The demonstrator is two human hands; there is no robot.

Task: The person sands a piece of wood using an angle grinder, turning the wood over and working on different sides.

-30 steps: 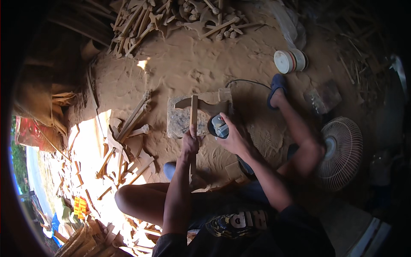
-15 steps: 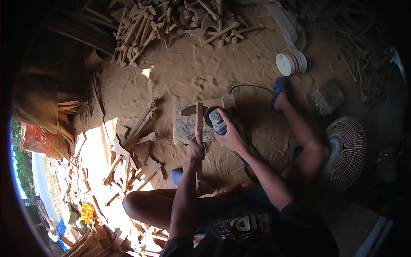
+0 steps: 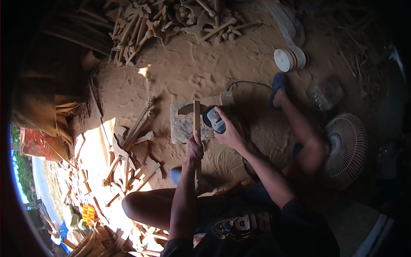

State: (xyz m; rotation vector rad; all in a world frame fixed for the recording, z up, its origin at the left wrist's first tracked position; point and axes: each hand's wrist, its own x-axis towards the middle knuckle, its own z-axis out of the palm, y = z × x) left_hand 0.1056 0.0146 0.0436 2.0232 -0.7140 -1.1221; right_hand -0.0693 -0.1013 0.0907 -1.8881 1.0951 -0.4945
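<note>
My left hand (image 3: 195,150) is closed round the lower part of a pickaxe-shaped wooden piece (image 3: 197,118). Its straight shaft points away from me, and a curved arm sticks out to the left near the far end. My right hand (image 3: 230,135) grips a grey angle grinder (image 3: 217,121); some of its fingers are hidden behind the tool. The grinder's dark round disc (image 3: 207,116) is close against the right side of the shaft; whether it touches I cannot tell. Beneath both is a rough stone-like block (image 3: 181,130) on the sandy ground.
Carved wooden pieces (image 3: 137,34) are heaped at the far side, with more (image 3: 128,158) on the left in bright sunlight. A black cable (image 3: 250,82) runs behind the block. On the right are a fan (image 3: 346,150), a white tub (image 3: 284,60) and my foot in a blue clog (image 3: 279,88).
The whole view has shifted very slightly. Both hands, the wooden piece and the grinder keep nearly the same places over the block.
</note>
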